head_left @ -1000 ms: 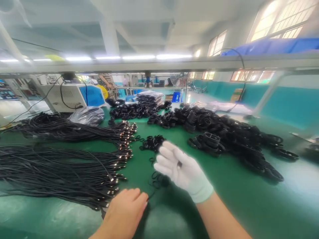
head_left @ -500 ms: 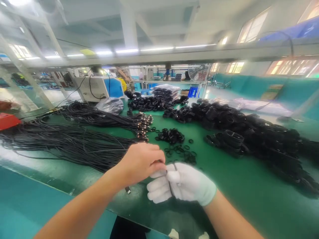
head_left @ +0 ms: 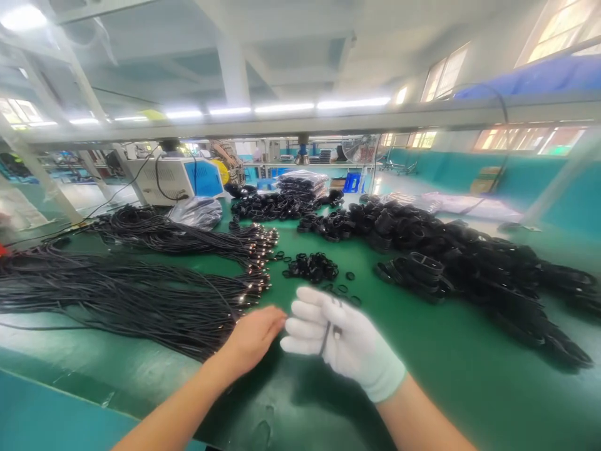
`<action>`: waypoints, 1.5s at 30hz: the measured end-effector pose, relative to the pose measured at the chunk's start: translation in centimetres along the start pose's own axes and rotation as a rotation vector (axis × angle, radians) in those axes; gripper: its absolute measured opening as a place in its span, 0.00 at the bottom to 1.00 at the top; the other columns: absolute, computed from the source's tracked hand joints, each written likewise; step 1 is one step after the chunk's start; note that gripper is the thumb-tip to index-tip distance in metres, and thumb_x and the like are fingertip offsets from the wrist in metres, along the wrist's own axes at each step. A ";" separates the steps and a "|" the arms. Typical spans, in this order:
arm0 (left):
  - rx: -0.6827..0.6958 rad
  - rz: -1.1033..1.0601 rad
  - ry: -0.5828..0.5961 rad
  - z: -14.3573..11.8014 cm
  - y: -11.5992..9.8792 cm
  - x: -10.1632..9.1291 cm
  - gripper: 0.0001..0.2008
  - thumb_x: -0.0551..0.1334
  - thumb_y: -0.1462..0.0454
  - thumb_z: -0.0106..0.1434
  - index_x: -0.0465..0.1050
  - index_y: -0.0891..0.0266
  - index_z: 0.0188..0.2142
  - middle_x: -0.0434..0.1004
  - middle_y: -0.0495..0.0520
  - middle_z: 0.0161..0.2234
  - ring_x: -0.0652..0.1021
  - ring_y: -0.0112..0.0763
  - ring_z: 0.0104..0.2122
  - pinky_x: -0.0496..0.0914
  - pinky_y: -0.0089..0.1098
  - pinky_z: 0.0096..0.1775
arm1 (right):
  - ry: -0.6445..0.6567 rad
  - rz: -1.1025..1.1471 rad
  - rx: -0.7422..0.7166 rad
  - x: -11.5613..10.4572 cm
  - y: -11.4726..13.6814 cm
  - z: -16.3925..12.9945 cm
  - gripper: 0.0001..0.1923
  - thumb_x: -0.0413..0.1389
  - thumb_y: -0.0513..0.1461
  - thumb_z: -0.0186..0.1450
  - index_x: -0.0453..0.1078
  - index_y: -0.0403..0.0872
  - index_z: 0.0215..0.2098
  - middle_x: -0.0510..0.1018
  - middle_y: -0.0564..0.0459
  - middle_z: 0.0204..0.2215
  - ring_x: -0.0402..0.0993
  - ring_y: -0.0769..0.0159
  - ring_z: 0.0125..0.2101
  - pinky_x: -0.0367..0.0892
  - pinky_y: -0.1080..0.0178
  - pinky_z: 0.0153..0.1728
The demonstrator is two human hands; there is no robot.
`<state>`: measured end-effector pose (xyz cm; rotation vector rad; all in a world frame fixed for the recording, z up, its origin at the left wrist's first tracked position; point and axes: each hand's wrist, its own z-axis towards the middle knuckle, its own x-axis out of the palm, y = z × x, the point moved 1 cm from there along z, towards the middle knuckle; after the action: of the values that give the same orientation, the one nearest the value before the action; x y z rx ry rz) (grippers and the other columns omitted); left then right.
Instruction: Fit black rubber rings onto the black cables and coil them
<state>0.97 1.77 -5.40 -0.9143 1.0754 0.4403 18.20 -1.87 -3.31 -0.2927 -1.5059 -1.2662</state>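
We could not make out what, if anything, the bare left hand (head_left: 256,335) pinched; its fingers were bunched and turned away from us, their tips just beside the gloved right hand (head_left: 335,338). That glove faced us palm up, its fingers stretched side by side and the thumb bent inward, with a thin black band (head_left: 324,340) running across the fingers; whether the thumb pinned it, we could not tell. A small dark spot on the palm was too small for us to identify, and a red object (head_left: 2,250) was cut off at the left edge. We saw white knit cloth end in a pale green cuff above a smooth, shiny green tabletop (head_left: 446,388). Sleek black cables (head_left: 126,291) stretched to the left in long strands, their metallic tips (head_left: 263,247) glinting (the left hand hid some of the nearest ends). Beyond the glove, we noted small black rings (head_left: 312,267), a few partly covered by its fingers, and, to the right, a dense heap of larger oval loops (head_left: 422,235), individually blurred, near crinkled clear plastic (head_left: 474,205).
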 end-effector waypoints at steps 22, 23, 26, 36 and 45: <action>0.036 -0.374 0.117 0.7 0.2 -2.5 0.15 0.51 0.62 0.66 0.75 0.63 0.33 0.76 0.50 0.31 0.74 0.28 0.32 0.66 0.26 0.34 | 0.164 0.015 0.196 0.5 -2.9 -0.7 0.24 0.64 0.43 0.55 0.66 0.44 0.47 0.73 0.52 0.32 0.75 0.58 0.34 0.64 0.45 0.42; 0.008 -0.310 0.088 0.3 0.9 -1.9 0.16 0.49 0.61 0.67 0.74 0.63 0.32 0.75 0.51 0.31 0.73 0.29 0.31 0.66 0.27 0.33 | 0.141 0.029 0.170 0.7 -2.4 -0.6 0.21 0.64 0.42 0.55 0.66 0.44 0.44 0.71 0.55 0.30 0.74 0.64 0.31 0.64 0.49 0.40; -0.028 -0.062 0.020 -1.6 1.3 -0.4 0.16 0.48 0.62 0.67 0.71 0.62 0.31 0.73 0.51 0.30 0.73 0.30 0.31 0.64 0.27 0.33 | 0.064 0.068 0.101 1.1 -1.0 -0.2 0.15 0.64 0.39 0.55 0.64 0.43 0.35 0.62 0.61 0.24 0.63 0.74 0.24 0.63 0.59 0.35; 0.309 0.277 -0.135 -3.5 -4.5 -3.0 0.10 0.57 0.61 0.63 0.69 0.61 0.26 0.72 0.48 0.24 0.70 0.29 0.25 0.58 0.30 0.29 | -0.060 -0.184 0.154 -1.3 -2.8 -0.5 0.16 0.58 0.37 0.61 0.66 0.39 0.47 0.75 0.42 0.38 0.74 0.63 0.34 0.65 0.55 0.42; 0.132 -0.446 0.190 0.1 -1.2 -4.1 0.08 0.59 0.62 0.61 0.75 0.65 0.31 0.76 0.49 0.30 0.74 0.25 0.30 0.66 0.23 0.32 | 0.133 0.007 0.356 0.3 -4.5 -0.9 0.22 0.64 0.42 0.53 0.68 0.40 0.43 0.74 0.49 0.30 0.72 0.64 0.29 0.65 0.50 0.39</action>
<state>0.10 1.59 -1.21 -1.0574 1.0202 -0.0878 15.22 -4.54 -5.67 0.0195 -1.5786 -0.9692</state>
